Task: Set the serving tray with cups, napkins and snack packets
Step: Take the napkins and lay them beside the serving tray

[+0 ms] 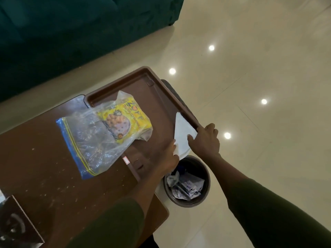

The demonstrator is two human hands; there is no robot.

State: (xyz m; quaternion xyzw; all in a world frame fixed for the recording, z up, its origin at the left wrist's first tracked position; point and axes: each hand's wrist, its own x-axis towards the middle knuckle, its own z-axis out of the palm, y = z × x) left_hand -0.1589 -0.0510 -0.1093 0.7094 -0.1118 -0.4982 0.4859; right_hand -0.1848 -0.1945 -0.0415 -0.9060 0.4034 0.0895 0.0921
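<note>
Head view, looking down on a brown serving tray [157,97] that rests on the right end of a dark bench [44,154], its right part overhanging a waste bin [188,183] on the floor. A white napkin [182,133], folded to a triangle, lies in the tray's near right corner against the right rim, its long axis running along that rim, its point away from the person. Both hands meet on it: the left hand [170,154] presses its near left edge with flattened fingers, the right hand [206,138] lies open across its right side and the rim (neither closes in a pinch). The right hand seems the nearer for any adjustment. A snack packet [125,120], yellow, inside a clear zip bag [93,138], lies left of the hands, half on the tray and half on the bench; no cups are visible
</note>
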